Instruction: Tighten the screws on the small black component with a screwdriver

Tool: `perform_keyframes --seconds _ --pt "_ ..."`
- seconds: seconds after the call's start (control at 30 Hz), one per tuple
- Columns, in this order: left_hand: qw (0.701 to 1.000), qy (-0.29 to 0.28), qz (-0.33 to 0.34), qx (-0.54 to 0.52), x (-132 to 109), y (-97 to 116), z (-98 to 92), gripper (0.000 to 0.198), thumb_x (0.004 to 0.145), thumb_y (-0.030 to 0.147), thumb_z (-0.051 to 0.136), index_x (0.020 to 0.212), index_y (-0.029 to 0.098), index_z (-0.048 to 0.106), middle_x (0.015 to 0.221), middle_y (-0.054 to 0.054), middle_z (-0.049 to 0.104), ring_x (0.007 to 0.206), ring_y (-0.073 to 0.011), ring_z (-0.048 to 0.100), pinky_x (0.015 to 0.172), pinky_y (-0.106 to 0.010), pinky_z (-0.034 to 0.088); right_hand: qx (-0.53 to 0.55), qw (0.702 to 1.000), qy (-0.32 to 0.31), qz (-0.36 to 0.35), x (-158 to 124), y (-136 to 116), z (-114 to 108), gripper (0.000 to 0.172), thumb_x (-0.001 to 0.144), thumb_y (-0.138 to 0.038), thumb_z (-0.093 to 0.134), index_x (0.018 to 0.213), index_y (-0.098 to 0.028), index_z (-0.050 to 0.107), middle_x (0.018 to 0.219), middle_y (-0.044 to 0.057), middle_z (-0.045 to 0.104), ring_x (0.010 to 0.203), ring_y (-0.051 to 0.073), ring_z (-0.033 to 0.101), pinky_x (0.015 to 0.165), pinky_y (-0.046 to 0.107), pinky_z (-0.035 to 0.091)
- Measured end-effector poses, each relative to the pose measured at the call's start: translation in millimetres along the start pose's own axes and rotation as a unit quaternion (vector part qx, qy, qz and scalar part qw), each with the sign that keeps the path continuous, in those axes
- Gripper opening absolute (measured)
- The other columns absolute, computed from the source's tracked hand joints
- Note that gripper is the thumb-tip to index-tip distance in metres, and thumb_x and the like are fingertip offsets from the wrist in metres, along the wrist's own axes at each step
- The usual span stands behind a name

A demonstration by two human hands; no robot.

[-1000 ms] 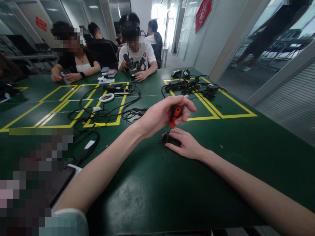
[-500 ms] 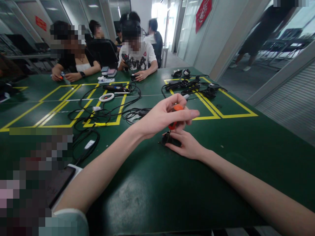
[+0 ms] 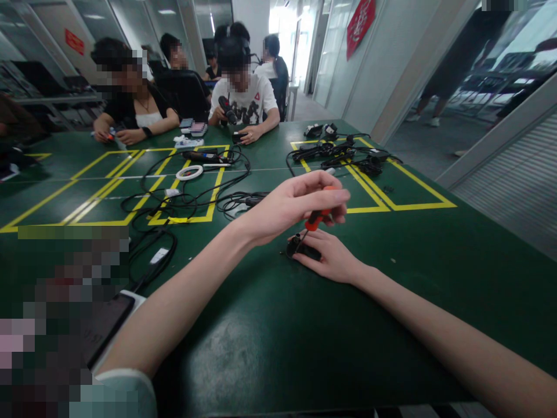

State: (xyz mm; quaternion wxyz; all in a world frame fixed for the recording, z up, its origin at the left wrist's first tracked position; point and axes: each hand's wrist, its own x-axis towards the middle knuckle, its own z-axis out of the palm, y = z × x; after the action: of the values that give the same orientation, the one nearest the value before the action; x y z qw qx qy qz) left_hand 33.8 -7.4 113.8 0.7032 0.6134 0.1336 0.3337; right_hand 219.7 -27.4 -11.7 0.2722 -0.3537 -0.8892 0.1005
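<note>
Head view: screwdriver (image 3: pixel 317 218) newly tilted in gripping left hand (image 3: pixel 290 206), right hand (image 3: pixel 334 259) around black part (image 3: pixel 297 248).

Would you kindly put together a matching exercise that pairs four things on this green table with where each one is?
Things: 1 screwdriver; 2 small black part; 3 white ring; 4 cable bundle.
Places: A held on the table by the right hand; B in the far right yellow box; C gripped in the left hand; D lying mid-table, away from both hands.
Pairs: 1-C; 2-A; 3-D; 4-B.
</note>
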Motion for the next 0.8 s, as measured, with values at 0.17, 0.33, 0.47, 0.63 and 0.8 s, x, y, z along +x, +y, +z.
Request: perform_keyframes --seconds 0.17,0.33,0.47,0.63,0.8 --pt "1.0 0.009 -0.001 -0.002 -0.9 -0.7 1.9 0.044 0.081 0.041 0.087 0.086 0.021 0.049 0.069 0.007 0.055 0.06 -0.0073 0.049 0.058 -0.022 0.038 -0.004 1.0 -0.002 -0.002 1.7 -2.2 -2.4 0.019 0.101 -0.035 0.063 0.104 -0.018 0.073 0.102 0.013 0.078 0.095 0.029 0.073 0.086 0.047 0.063" --pt "1.0 0.029 -0.007 -0.003 1.6 1.4 2.2 0.033 0.097 0.049 0.063 0.087 0.017 0.061 0.071 0.002 0.057 0.064 -0.0111 0.053 0.061 -0.024 0.042 -0.003 1.0 0.001 -0.011 3.0 -2.0 -2.9 0.02 0.101 -0.035 0.063 0.105 -0.018 0.073 0.101 0.013 0.077 0.094 0.029 0.072 0.085 0.047 0.063" --pt "1.0 0.02 0.005 -0.001 2.1 -0.6 0.6 0.032 0.097 0.047 0.065 0.091 0.015 0.066 0.082 -0.001 0.063 0.075 -0.0115 0.059 0.072 -0.025 0.048 0.003 1.0 0.006 -0.016 0.6 0.3 -1.2 0.021 0.102 -0.035 0.062 0.107 -0.017 0.073 0.103 0.014 0.078 0.095 0.031 0.073 0.085 0.049 0.063" --pt "1.0 0.012 0.007 -0.001 0.9 -5.5 1.2 0.043 0.08 0.042 0.088 0.084 0.02 0.052 0.076 0.004 0.06 0.07 -0.0091 0.057 0.069 -0.024 0.047 0.001 1.0 0.008 -0.008 -1.0 1.8 0.0 0.019 0.101 -0.035 0.063 0.107 -0.019 0.072 0.105 0.013 0.079 0.096 0.031 0.075 0.086 0.049 0.064" --pt "1.0 0.022 0.002 -0.017 1.4 -2.6 4.5 0.037 0.093 0.047 0.074 0.081 0.021 0.051 0.059 0.007 0.045 0.051 -0.0069 0.039 0.051 -0.023 0.032 -0.01 1.0 0.01 -0.019 1.3 -0.4 -2.1 0.018 0.1 -0.034 0.063 0.099 -0.019 0.072 0.096 0.013 0.078 0.09 0.031 0.073 0.081 0.049 0.064"
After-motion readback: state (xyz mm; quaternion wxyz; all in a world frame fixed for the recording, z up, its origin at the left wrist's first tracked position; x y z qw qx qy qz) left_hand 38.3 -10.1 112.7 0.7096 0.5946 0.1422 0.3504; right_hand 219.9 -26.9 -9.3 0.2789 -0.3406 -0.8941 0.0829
